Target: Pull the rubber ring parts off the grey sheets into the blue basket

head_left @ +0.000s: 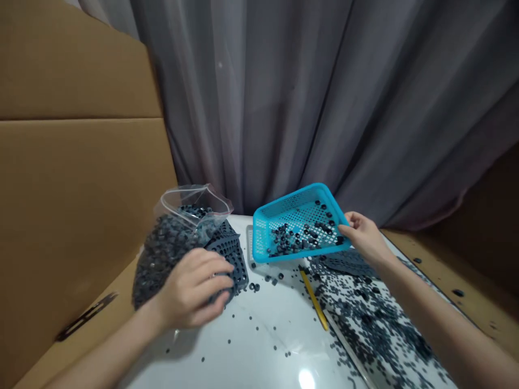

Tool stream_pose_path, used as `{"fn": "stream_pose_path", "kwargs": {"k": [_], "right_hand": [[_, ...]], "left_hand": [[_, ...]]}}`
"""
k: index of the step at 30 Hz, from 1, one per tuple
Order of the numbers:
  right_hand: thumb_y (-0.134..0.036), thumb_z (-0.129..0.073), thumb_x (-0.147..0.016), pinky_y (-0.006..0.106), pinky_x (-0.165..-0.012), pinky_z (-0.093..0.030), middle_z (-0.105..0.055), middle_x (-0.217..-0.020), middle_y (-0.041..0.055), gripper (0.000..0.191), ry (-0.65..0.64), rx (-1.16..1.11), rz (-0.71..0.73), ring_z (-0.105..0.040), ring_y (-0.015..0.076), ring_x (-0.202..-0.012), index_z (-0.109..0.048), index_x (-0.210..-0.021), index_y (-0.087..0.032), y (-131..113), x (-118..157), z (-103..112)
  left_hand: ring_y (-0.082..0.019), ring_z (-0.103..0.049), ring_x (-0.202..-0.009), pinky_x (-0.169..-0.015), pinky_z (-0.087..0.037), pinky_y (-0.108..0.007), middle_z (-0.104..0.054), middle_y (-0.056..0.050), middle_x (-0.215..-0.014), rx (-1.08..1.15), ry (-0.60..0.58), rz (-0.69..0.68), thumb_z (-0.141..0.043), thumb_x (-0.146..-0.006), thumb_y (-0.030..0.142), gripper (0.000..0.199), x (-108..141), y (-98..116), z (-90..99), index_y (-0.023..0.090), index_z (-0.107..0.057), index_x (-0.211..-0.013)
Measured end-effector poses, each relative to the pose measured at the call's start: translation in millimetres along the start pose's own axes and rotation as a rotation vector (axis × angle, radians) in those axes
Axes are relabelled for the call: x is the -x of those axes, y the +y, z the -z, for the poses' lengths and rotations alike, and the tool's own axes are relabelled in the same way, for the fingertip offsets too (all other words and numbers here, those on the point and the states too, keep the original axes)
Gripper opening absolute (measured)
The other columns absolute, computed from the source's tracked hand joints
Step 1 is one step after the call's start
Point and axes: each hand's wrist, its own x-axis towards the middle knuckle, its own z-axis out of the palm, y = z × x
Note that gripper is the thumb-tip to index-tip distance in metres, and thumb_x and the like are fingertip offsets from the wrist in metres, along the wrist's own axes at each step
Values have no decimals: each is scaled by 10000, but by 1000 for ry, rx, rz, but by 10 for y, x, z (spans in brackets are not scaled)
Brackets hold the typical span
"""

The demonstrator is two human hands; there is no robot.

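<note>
My right hand (363,235) grips the right rim of a blue plastic basket (259,237), which is held tilted over the table. Small black ring-like pieces (286,240) lie in the basket, mostly toward its near left. My left hand (198,289) is open with its fingers apart, above or against dark perforated sheets (239,265); whether it touches them I cannot tell. Beside it stands a clear zip bag (162,254) full of small black pieces, its mouth gaping at the top.
A yellow stick-like tool (314,300) and a pale metal strip (348,346) lie on the white table (259,335). Many black bits (377,324) cover its right side, with another perforated sheet (348,262). A white tray (250,243) sits partly behind the basket. Cardboard (81,189) and a grey curtain (275,108) enclose the area.
</note>
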Motion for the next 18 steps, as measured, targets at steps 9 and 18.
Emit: {"fn": "stream_pose_path", "kwargs": {"k": [9,18], "right_hand": [[-250,-526,-515,207,-410,-248,-340,-481,-82,227,-27,-76,-118,-297,66,-413,-329,-621,-213,275,430,138],[-160,-504,-513,186,-402,-180,-277,-486,-92,217,-94,-141,-188,-230,44,-418,-300,-575,-198,461,793,239]], "left_hand": [[-245,-278,-1330,-1063,-334,-485,-265,-108,-1411,464,21,885,-452,-863,317,449,299,282,-1009,276,-288,-1279],[-267,-349,-1267,-1049,-312,-491,-394,-92,-1339,294,-98,660,-478,-844,292,319,99,262,-955,253,-446,-1159]]}}
